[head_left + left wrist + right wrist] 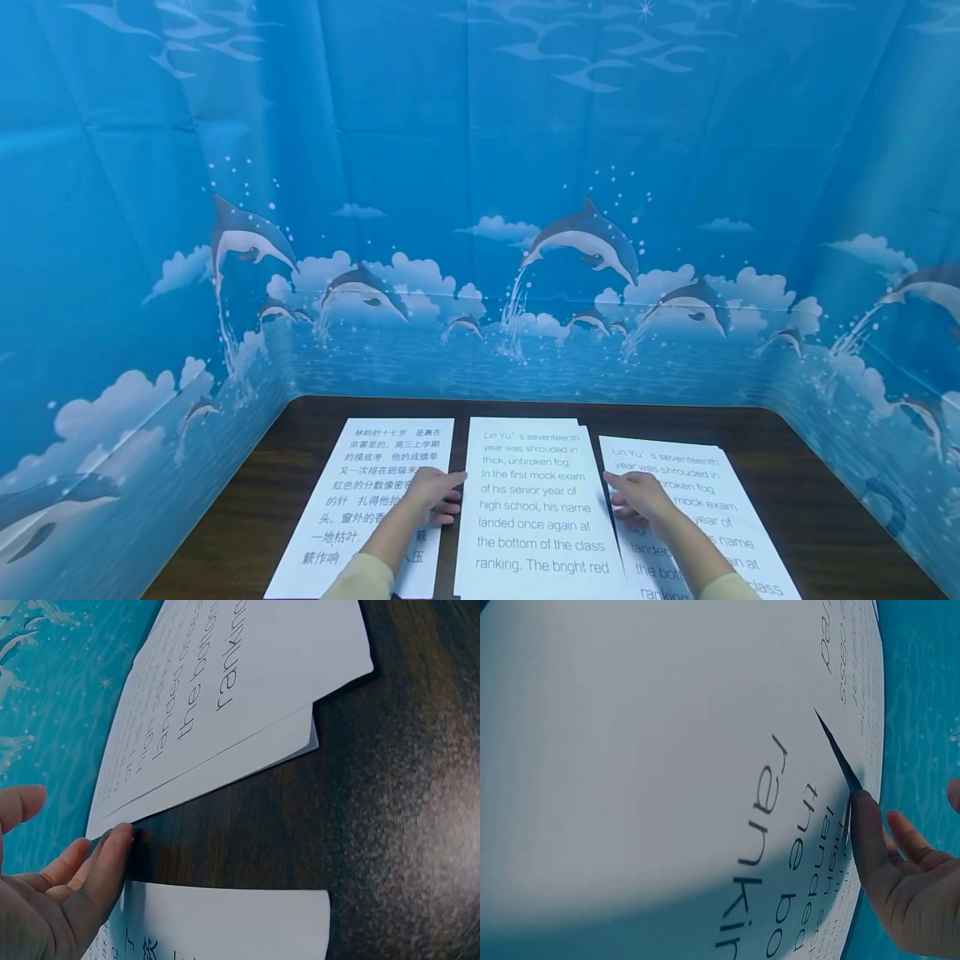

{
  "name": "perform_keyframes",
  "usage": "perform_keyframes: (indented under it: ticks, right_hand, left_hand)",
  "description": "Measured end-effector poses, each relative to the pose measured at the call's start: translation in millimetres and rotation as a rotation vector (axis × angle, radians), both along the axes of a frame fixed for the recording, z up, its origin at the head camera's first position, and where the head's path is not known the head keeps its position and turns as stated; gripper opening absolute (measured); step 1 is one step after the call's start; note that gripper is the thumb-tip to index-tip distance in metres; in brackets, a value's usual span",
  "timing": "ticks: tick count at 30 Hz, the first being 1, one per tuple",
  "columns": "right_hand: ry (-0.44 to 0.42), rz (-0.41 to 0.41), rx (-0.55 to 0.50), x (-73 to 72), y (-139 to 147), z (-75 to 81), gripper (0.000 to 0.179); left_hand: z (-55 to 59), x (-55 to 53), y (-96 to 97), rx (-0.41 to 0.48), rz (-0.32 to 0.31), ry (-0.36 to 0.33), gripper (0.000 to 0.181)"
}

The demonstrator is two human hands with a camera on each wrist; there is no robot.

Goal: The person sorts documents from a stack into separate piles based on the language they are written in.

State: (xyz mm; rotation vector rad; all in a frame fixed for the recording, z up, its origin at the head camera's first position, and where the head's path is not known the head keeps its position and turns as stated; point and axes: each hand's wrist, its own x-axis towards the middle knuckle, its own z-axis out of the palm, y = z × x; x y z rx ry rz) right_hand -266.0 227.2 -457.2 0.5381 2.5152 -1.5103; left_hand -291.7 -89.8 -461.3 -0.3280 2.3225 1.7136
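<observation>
Three sets of printed white paper lie side by side. My left hand (431,493) is between the left sheets, in Chinese (360,492), and the middle stack, in English (532,508). Its fingertips touch the middle stack's left edge in the left wrist view, with the thumb held apart. My right hand (645,500) is over the left part of the right stack (731,500), also in English. In the right wrist view its fingertips (865,806) meet the paper by a narrow dark gap, thumb apart. Neither hand pinches paper.
The papers lie on a dark wooden table (247,500) with rounded back corners. A blue curtain (420,167) printed with dolphins, clouds and water stands around its back and sides. Sheets in the middle stack (247,712) are slightly offset from one another.
</observation>
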Motion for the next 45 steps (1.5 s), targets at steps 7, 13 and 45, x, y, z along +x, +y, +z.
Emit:
perform_keyframes:
  ticks: [7, 13, 45]
  right_hand:
    - [0.0, 0.002, -0.066, -0.1, -2.1, -1.7, 0.066]
    - [0.005, -0.006, -0.106, 1.0, -5.2, -2.0, 0.064]
    - [-0.018, -0.055, -0.252, -3.3, -15.8, -9.6, 0.03]
  left_hand:
    - [-1.4, -1.0, 1.1, 0.027, -0.014, -0.006, 0.045]
    - [-2.3, -2.1, 0.4, 0.035, -0.02, -0.013, 0.043]
    - [-1.9, -0.5, 3.8, 0.089, -0.072, -0.072, 0.027]
